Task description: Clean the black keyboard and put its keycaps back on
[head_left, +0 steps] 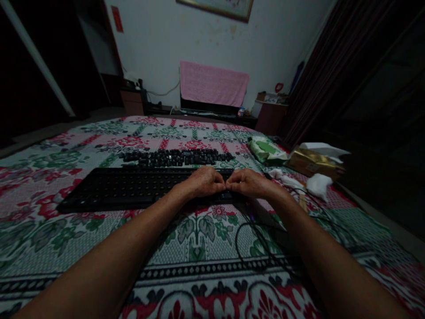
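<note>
A black keyboard (129,184) lies on the patterned bedspread, most of its keycaps off and rows of bare key sockets showing. A few keycaps remain at its lower left corner. My left hand (206,180) and my right hand (247,182) meet over the keyboard's right part, thumbs and fingertips pinched together and nearly touching. Whatever is between the fingertips is too small and dark to make out. Behind the keyboard, many loose black keycaps (179,157) lie in a long strip.
Black cable (237,241) loops over the bedspread (199,239) below my right hand. To the right are a green wipes pack (267,149), a gold tissue box (308,161) and crumpled white tissue (319,185). A pink cloth (214,84) hangs over a screen by the far wall.
</note>
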`<action>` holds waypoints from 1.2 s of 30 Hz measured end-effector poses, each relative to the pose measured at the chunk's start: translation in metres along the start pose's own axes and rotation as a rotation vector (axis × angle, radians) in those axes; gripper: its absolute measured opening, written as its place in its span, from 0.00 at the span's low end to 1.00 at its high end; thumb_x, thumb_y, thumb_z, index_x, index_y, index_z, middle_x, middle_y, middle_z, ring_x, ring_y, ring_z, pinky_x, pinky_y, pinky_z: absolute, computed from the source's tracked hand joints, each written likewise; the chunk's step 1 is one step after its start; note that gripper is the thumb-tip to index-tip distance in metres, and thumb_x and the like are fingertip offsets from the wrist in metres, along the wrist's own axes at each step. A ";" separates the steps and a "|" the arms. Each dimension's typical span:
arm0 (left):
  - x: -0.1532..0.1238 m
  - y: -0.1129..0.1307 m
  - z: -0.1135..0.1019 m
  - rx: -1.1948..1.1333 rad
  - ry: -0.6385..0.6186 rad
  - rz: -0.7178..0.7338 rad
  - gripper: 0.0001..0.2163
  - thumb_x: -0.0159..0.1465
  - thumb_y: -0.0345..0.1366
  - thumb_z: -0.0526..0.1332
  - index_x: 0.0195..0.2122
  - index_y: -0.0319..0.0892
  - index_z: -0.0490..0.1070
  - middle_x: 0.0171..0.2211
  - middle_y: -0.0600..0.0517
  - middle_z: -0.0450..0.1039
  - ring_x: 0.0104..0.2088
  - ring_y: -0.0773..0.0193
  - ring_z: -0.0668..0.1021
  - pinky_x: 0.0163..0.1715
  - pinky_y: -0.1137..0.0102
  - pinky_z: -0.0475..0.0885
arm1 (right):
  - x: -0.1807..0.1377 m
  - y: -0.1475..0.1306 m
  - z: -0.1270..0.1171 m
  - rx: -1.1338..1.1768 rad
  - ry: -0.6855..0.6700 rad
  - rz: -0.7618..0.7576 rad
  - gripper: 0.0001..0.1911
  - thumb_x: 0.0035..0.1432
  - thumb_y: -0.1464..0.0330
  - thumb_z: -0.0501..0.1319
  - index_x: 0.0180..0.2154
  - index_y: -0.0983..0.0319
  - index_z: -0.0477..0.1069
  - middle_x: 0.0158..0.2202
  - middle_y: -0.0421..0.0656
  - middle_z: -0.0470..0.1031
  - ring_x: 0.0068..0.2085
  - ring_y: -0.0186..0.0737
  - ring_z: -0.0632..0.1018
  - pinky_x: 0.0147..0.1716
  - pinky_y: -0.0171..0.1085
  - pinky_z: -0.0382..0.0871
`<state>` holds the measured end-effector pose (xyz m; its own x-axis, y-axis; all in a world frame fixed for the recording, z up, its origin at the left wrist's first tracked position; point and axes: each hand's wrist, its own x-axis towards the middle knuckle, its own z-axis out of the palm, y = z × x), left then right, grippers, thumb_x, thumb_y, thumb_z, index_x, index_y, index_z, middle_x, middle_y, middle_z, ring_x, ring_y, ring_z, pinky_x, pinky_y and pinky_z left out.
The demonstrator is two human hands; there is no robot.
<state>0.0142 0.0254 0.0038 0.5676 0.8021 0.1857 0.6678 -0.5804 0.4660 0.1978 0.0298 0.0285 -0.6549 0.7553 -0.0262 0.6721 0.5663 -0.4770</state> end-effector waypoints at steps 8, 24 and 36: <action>0.000 0.006 -0.002 0.083 -0.004 -0.040 0.13 0.55 0.41 0.54 0.32 0.43 0.76 0.25 0.53 0.75 0.25 0.68 0.73 0.24 0.76 0.61 | 0.004 0.001 0.006 -0.006 0.040 0.098 0.11 0.49 0.70 0.55 0.29 0.65 0.76 0.25 0.40 0.72 0.27 0.31 0.69 0.26 0.29 0.60; -0.006 -0.007 -0.028 0.080 0.100 -0.147 0.11 0.54 0.38 0.55 0.31 0.42 0.76 0.28 0.53 0.76 0.29 0.67 0.75 0.28 0.76 0.64 | -0.004 0.002 0.010 -0.016 0.104 0.073 0.09 0.48 0.69 0.56 0.27 0.65 0.73 0.24 0.39 0.71 0.25 0.30 0.68 0.24 0.29 0.58; -0.024 -0.034 -0.058 0.412 0.088 -0.529 0.13 0.53 0.39 0.55 0.36 0.47 0.75 0.36 0.48 0.76 0.40 0.59 0.75 0.38 0.70 0.68 | 0.042 -0.001 0.000 -0.198 0.332 0.184 0.12 0.51 0.70 0.56 0.38 0.60 0.74 0.37 0.41 0.76 0.39 0.36 0.75 0.40 0.33 0.64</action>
<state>-0.0502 0.0345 0.0338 0.0841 0.9913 0.1014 0.9838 -0.0988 0.1494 0.1698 0.0609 0.0280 -0.3930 0.8966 0.2043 0.8420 0.4402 -0.3118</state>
